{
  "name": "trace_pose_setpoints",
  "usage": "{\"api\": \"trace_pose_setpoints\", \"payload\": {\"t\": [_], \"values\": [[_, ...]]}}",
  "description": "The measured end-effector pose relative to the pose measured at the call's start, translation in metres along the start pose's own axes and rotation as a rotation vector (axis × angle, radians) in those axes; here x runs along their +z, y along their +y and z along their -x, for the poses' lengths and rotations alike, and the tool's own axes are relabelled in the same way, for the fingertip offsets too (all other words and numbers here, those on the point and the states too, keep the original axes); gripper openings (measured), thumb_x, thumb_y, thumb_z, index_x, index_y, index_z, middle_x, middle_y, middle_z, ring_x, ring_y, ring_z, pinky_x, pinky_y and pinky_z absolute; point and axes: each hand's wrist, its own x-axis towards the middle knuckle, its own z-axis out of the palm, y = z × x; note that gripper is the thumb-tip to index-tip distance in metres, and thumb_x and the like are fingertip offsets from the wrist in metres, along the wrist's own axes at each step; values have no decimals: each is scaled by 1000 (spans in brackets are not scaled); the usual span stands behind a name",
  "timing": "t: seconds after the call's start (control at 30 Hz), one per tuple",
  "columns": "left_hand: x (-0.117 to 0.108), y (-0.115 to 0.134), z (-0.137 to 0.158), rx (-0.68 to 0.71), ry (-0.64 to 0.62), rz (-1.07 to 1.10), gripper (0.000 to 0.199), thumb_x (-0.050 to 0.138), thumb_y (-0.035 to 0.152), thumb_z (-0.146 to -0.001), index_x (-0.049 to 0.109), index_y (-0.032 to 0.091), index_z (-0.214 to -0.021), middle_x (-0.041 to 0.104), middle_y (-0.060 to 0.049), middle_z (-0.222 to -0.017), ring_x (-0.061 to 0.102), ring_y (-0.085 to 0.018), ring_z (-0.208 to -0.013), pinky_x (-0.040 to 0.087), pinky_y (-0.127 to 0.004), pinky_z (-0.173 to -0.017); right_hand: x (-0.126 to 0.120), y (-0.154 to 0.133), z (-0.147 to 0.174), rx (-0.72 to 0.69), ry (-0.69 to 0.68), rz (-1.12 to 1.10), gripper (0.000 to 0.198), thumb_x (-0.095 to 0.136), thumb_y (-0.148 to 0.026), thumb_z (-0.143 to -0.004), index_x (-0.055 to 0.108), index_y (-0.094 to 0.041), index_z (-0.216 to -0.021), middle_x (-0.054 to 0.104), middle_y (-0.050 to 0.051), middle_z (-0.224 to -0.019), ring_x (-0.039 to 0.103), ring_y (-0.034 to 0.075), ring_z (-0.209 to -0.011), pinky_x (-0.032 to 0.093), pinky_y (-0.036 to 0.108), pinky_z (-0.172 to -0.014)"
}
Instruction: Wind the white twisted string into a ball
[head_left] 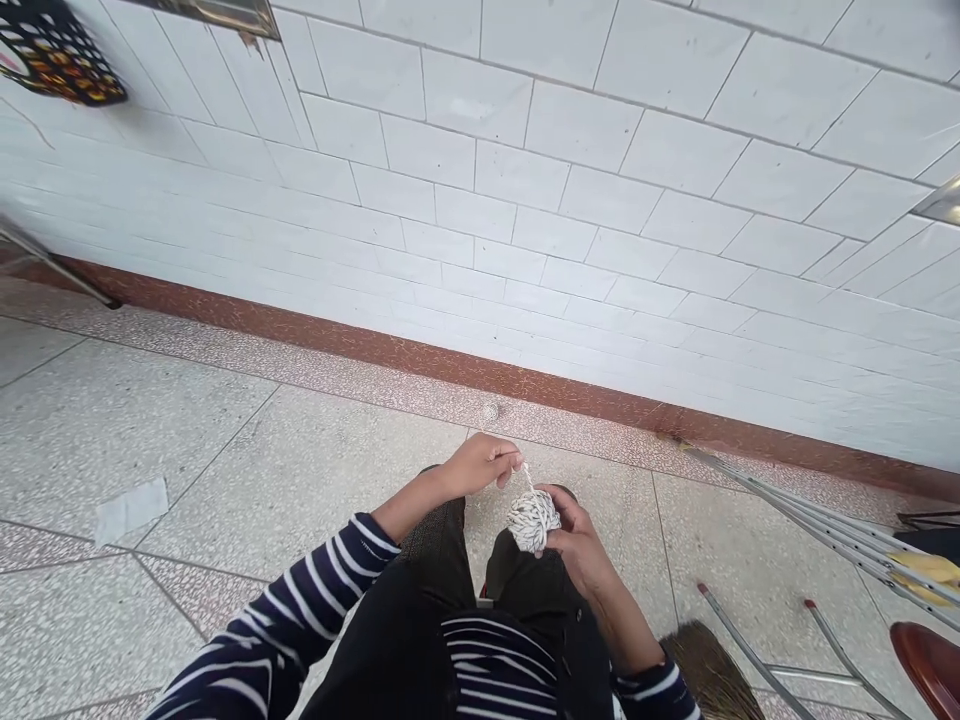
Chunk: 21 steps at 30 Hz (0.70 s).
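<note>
A ball of white cord flecked with dark [533, 521] is in my right hand [581, 540], its fingers curled round the ball's right side above my knee. From the top of the ball a short twisted length of the cord runs up to my left hand [484, 465], which pinches it between thumb and fingers. A smaller round ball of similar light colour [490, 412] lies on the floor near the foot of the wall, beyond my left hand and apart from it.
A white tiled wall [480, 210] with a reddish-brown skirting [450, 360] stands ahead. On the speckled floor lies a pale flat piece [133, 511]. Folded metal legs [795, 505], a broom head [709, 670] and a brown chair edge [926, 665] are at right. A patterned bag [64, 60] hangs upper left.
</note>
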Motion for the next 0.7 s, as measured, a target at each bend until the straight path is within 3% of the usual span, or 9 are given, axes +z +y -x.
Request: {"api": "trace_pose_setpoints", "payload": {"t": [0.2,0.3,0.4,0.5,0.7], "values": [[24,-26,-1,-2,-83,219,42,54,47,-89,64,15,-64,63,0,-53,56,-12,-57,41,-22,-66,-1,-16,18,64,5,-248,67,72,-19,-63,58,-32,-127,62,3,-115,57,20,-78,49,25,-50],[28,-36,4,-64,-131,401,41,64,51,-81,65,14,-62,60,0,-50,55,-13,-54,42,-23,-62,-2,-14,23,115,-17,-298,60,74,-23,-63,63,-30,-122,63,4,-116,57,19,-75,48,27,-50],[28,-39,8,-93,-128,478,39,68,50,-77,67,14,-62,60,-1,-51,56,-14,-55,43,-24,-62,-4,-14,22,156,0,-399,50,73,-23,-63,68,-30,-112,68,3,-102,55,18,-68,44,27,-49],[23,-44,8,-99,-100,404,37,67,48,-78,69,14,-62,64,-2,-57,58,-15,-61,42,-23,-64,-11,-27,17,154,118,-517,49,73,-26,-58,70,-31,-107,69,3,-95,55,18,-65,41,27,-48],[7,-72,-1,-79,57,95,28,62,40,-81,71,16,-71,68,-1,-70,59,-17,-70,40,-23,-66,-36,-90,19,22,276,-449,63,81,-34,-47,69,-33,-109,67,12,-116,60,24,-73,43,30,-48]]}}
